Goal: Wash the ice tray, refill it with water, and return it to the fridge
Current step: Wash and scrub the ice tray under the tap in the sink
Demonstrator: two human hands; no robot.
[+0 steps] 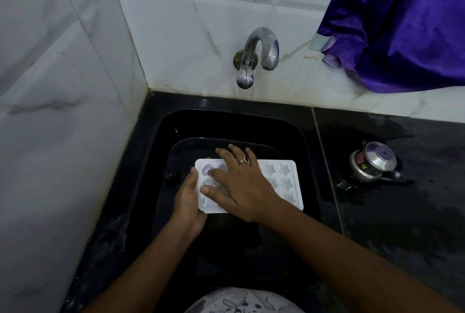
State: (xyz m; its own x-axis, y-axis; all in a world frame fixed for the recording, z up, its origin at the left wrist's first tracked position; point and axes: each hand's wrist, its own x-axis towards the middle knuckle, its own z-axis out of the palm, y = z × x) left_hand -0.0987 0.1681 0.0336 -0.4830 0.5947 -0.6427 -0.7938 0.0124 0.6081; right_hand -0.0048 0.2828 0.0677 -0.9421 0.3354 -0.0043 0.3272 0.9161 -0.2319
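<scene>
The left hand [187,197] cups the near-left edge of the ice tray [286,184], thumb lying along the tray's left rim and fingers curled out of sight beneath it, so it is closed on that corner. Just to its right, the white tray sits level over the black sink [297,136], open side up, with star-shaped cells showing at its far right end. The right hand [241,187] lies flat across the tray's left and middle cells, fingers spread wide, thumb and fingertips pressing into the cells; a ring [243,160] sits on one finger. Above the right hand, on the tiled wall, is a metal tap [261,53], with no water visibly running. Well to the right of that hand, a small steel kettle [375,164] stands on the wet black counter [402,199]; above it hangs a purple cloth [402,23].
</scene>
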